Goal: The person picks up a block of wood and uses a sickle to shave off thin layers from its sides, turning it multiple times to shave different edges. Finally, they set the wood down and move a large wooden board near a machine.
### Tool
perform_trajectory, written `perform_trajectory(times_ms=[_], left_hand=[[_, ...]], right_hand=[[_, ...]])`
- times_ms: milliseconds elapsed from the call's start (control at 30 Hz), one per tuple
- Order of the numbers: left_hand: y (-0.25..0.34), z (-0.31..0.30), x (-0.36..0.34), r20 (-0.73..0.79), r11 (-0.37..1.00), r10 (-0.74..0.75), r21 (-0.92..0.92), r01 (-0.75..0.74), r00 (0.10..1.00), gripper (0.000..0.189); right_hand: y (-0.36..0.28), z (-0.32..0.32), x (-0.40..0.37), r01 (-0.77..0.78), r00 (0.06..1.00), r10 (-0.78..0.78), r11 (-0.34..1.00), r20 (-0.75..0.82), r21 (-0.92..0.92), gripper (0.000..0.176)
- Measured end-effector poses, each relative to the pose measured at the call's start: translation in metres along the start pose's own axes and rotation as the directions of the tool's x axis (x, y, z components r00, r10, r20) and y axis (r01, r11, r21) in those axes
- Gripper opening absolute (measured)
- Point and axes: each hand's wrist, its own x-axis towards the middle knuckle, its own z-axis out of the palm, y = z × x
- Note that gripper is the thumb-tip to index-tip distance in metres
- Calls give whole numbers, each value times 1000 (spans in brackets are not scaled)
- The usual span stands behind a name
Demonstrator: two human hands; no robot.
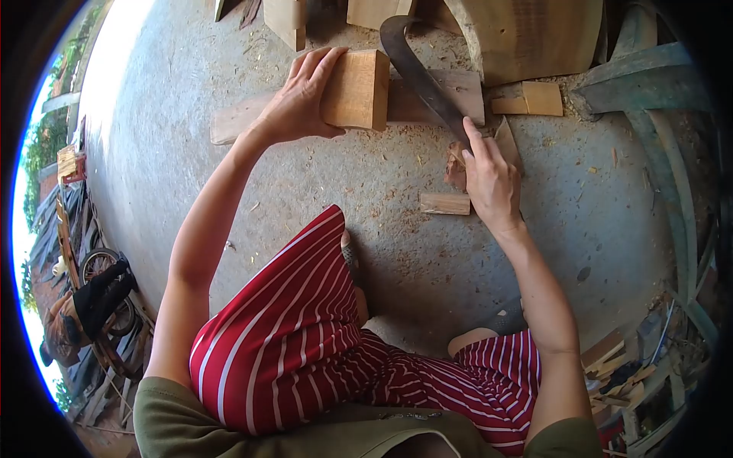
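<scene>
A thick wooden block [356, 90] stands on a flat plank [439, 95] that lies on the concrete floor. My left hand [304, 95] grips the block from its left side, fingers over the far edge and thumb at the near edge. To the right, my right hand [492, 179] is closed around the handle of a billhook [418, 69], index finger stretched along it. The dark blade points away from me and its hooked tip curves left, beyond the block's right side. Most of the handle is hidden by my fingers.
A small wood offcut [445, 204] and a dry leaf [456, 166] lie near my right hand. Further right are flat wood pieces [542, 98], a large curved board [534, 38] and a metal frame [641, 80]. Scrap wood [622, 374] is piled lower right; a wheel [99, 267] shows left.
</scene>
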Motion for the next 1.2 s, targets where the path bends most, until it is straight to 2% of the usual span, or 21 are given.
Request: perform_trajectory(times_ms=[67,133,300,400,500,533,633,767,967,1033,1133,1200], left_hand=[[2,0,8,44,999,24,-25,-22,999,124],[-3,0,12,72,996,69,-59,-64,995,124],[-12,1,6,153,1000,19,4,-20,988,127],[-2,5,3,130,997,-25,70,16,991,132],[11,10,2,80,990,-77,128,66,994,138],[14,10,2,64,986,-85,150,74,994,136],[17,10,0,49,985,-99,149,91,994,133],[14,11,1,26,986,-91,141,87,995,130],[15,11,0,13,986,-102,132,99,995,129],[13,12,2,58,981,-135,151,124,989,133],[10,14,0,55,982,-126,148,116,991,134],[10,16,-1,27,983,-113,151,108,993,136]], right_hand=[[0,-3,-3,-70,996,71,998,58,-5,50],[2,-6,-5,-63,996,63,998,67,2,48],[19,-23,-4,-56,998,56,998,11,14,38],[24,-33,-3,-203,975,181,962,129,183,13],[10,-24,-13,-243,962,204,942,181,230,11],[3,-15,-15,-179,980,151,950,126,254,12],[-21,-5,-3,-164,963,116,968,243,191,13],[-38,5,19,-127,966,76,972,247,199,14],[-36,10,27,-151,948,116,984,297,98,15],[-35,8,34,-187,937,121,966,327,178,22],[-47,-5,31,-103,963,72,989,259,108,17],[-46,-2,27,-117,956,89,990,281,83,18]])
